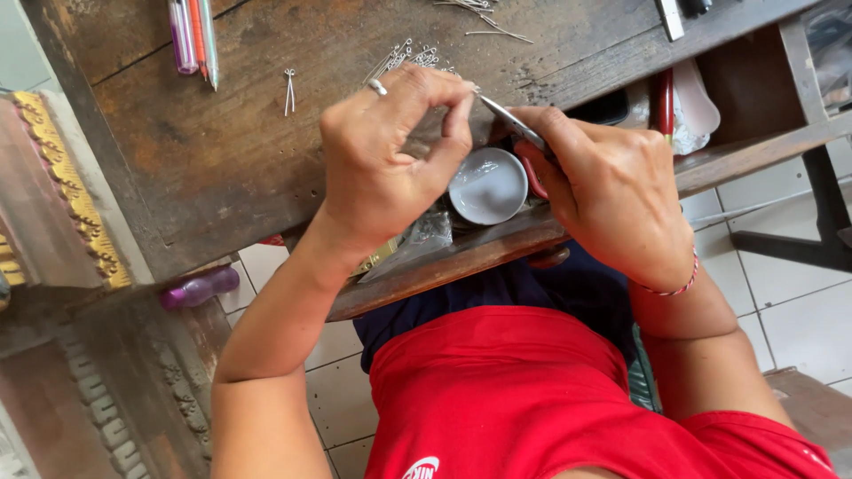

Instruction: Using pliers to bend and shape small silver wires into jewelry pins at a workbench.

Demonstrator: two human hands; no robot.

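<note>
Pliers (513, 123) in your right hand (612, 191) slant up-left toward your left hand (390, 151), whose fingertips pinch a small pin at the bench's near edge.

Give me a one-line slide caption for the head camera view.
Left hand pinches a small metal pin against red-handled pliers held in the right hand, above a small white dish.

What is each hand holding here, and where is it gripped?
Right hand grips red-handled pliers by the handles. Left hand pinches something tiny at the plier tips; too small to tell.
</note>
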